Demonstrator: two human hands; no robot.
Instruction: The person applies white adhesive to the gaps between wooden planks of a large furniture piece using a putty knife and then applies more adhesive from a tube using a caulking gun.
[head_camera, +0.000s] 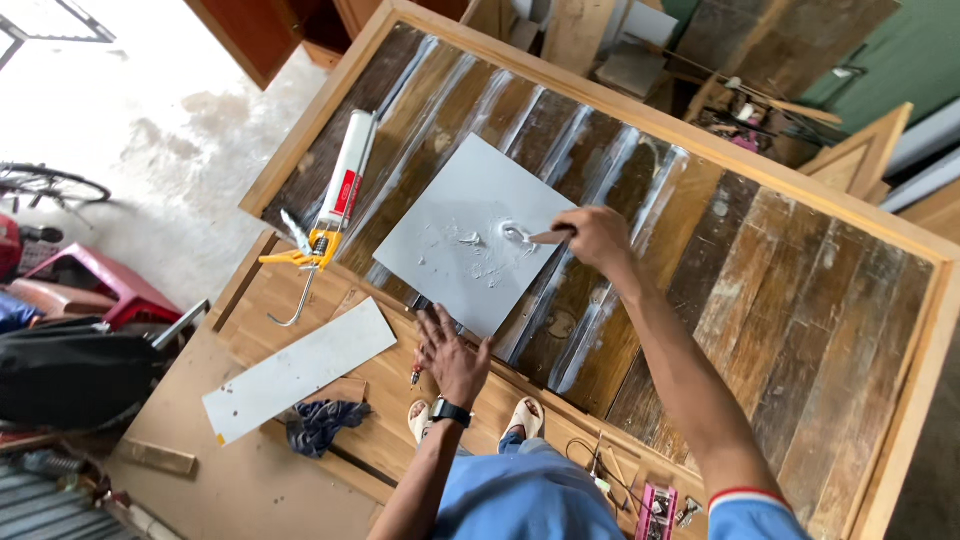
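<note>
A grey square panel (450, 215) lies on a big wooden door-like frame with dark planks (780, 290). White paste is smeared near the panel's middle (500, 240). My right hand (597, 238) grips a small flat wooden stick (548, 237) whose tip touches the paste. My left hand (450, 352), with a black watch on the wrist, presses flat with spread fingers on the panel's near corner and the frame edge. A caulking gun with a white tube and yellow handle (335, 195) lies on the planks to the left of the panel.
A long grey strip (300, 368) and a dark blue rag (322, 420) lie on a lower board. A red-handled tool (416, 376) rests by my left hand. A pink object (655, 500) sits near my feet. Red stools (90, 285), a bicycle wheel (55, 185) and wood offcuts (600, 40) surround the frame.
</note>
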